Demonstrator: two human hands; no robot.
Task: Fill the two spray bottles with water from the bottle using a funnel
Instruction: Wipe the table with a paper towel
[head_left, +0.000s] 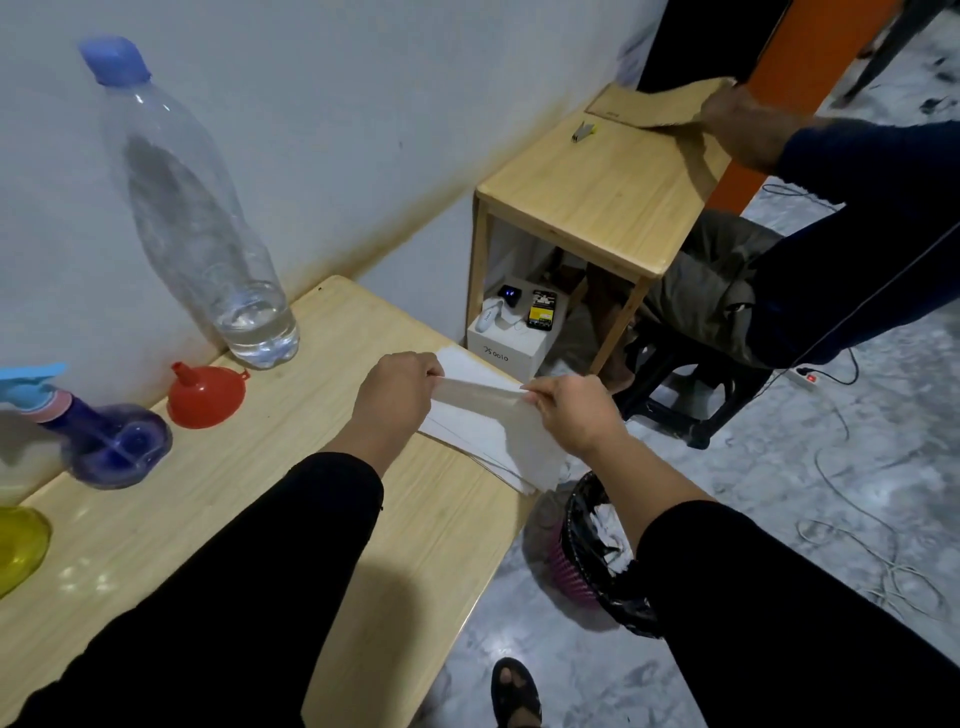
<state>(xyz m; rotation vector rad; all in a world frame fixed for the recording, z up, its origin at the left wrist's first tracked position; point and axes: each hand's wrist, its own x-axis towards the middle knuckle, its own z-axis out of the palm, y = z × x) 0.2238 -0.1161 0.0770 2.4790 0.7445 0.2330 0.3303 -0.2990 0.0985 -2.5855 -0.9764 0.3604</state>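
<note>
A tall clear water bottle (192, 208) with a blue cap stands at the back of the wooden table (249, 519), with a little water at its bottom. A red funnel (207, 395) lies mouth down beside it. Left of the funnel stands a purple spray bottle (111, 441) with a blue and pink trigger head. A yellow spray bottle (18, 545) shows at the left edge, mostly cut off. My left hand (395, 400) and my right hand (574, 413) both pinch a white tissue (483, 395) over a stack of tissues (498, 447) at the table's right edge.
A small wooden side table (602, 202) stands to the right, with a white box and a phone under it. Another person's hand (737, 124) holds a piece of cardboard on it. A lined waste bin (597, 551) and loose cables (878, 545) are on the floor.
</note>
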